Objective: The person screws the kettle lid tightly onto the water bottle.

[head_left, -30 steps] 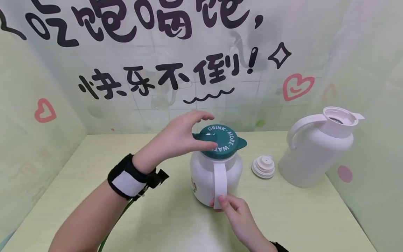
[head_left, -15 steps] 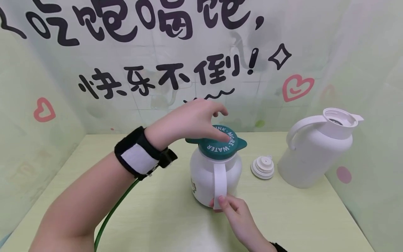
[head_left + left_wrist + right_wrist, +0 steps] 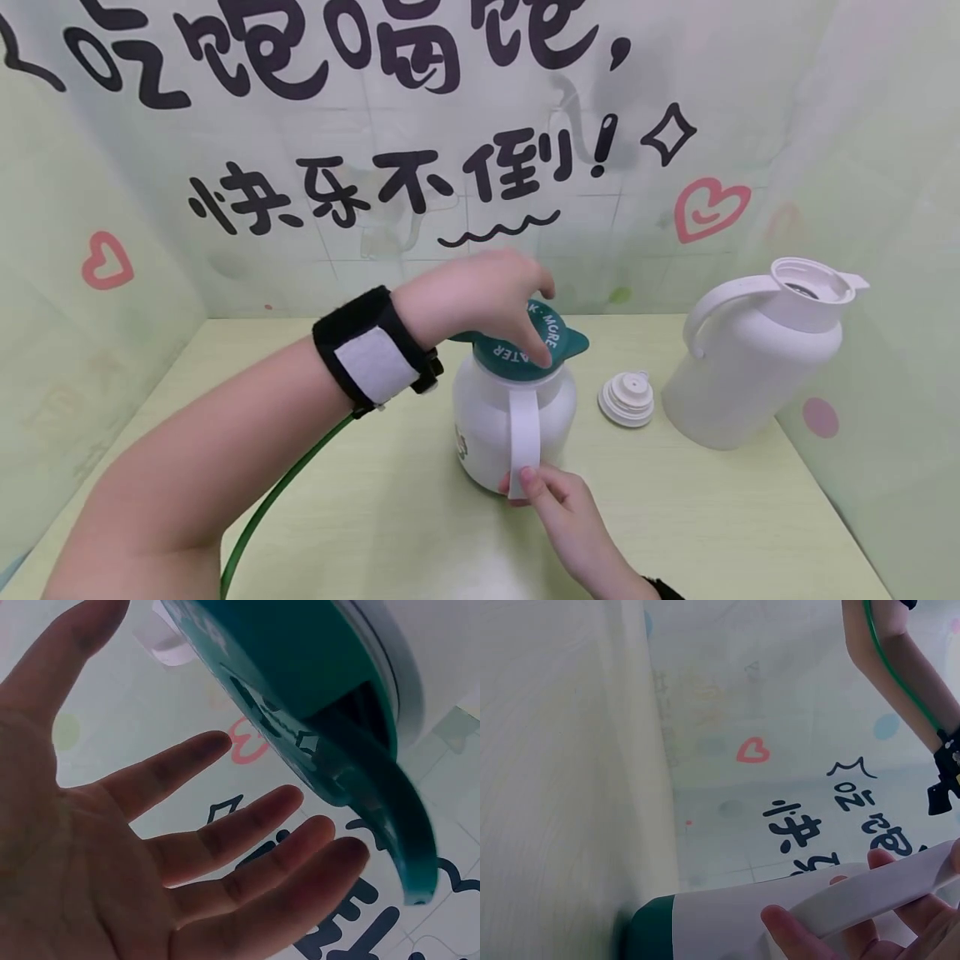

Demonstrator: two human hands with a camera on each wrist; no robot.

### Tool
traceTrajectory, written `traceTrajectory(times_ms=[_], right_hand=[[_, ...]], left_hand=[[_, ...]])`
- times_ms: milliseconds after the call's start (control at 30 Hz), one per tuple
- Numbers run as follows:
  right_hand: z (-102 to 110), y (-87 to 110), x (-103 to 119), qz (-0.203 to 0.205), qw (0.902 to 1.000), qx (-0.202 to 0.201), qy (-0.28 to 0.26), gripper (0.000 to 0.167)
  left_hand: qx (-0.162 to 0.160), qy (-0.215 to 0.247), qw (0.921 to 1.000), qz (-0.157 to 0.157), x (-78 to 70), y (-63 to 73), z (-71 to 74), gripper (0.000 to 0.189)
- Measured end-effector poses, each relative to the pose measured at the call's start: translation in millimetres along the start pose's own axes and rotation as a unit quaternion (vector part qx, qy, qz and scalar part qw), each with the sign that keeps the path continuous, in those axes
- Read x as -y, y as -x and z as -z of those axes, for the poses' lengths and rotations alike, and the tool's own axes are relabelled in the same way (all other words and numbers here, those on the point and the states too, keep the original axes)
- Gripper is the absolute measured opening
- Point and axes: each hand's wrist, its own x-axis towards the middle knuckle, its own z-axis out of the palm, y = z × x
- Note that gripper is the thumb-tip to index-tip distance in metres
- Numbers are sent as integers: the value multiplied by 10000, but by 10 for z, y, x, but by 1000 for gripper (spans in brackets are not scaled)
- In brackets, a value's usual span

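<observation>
A white thermos jug (image 3: 480, 417) with a green lid (image 3: 567, 333) stands upright on the table. Over that lid hovers my left hand (image 3: 495, 292), thumb and fingers spread apart. In the left wrist view the fingers (image 3: 262, 825) reach beside the lid's edge, with a gap between palm and lid. A curved green lever (image 3: 409, 825) juts out from the lid there. My right hand (image 3: 570, 521) grips the lower end of the jug's white handle (image 3: 525, 425); the right wrist view shows fingers wrapped round the handle (image 3: 877, 892).
Right of the jug lies a white stopper (image 3: 627, 398) on the pale table (image 3: 360, 517). Farther right stands a taller white jug (image 3: 750, 367), its mouth uncovered. A printed wall sheet (image 3: 300, 275) closes off the back. A green cable (image 3: 277, 492) hangs from my left wrist.
My left hand has come off the lid's lever side, moved right over the lid, and its fingers now point down more. My right hand keeps its grip on the handle, unmoved.
</observation>
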Motion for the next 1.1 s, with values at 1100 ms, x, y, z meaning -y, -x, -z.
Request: traceTrajectory(times_ms=[1100], right_hand=[[2,-6,17,-353,9993,-42,115,30]], left_hand=[[852,-764,9934,-65,-103,-110,-34,66]])
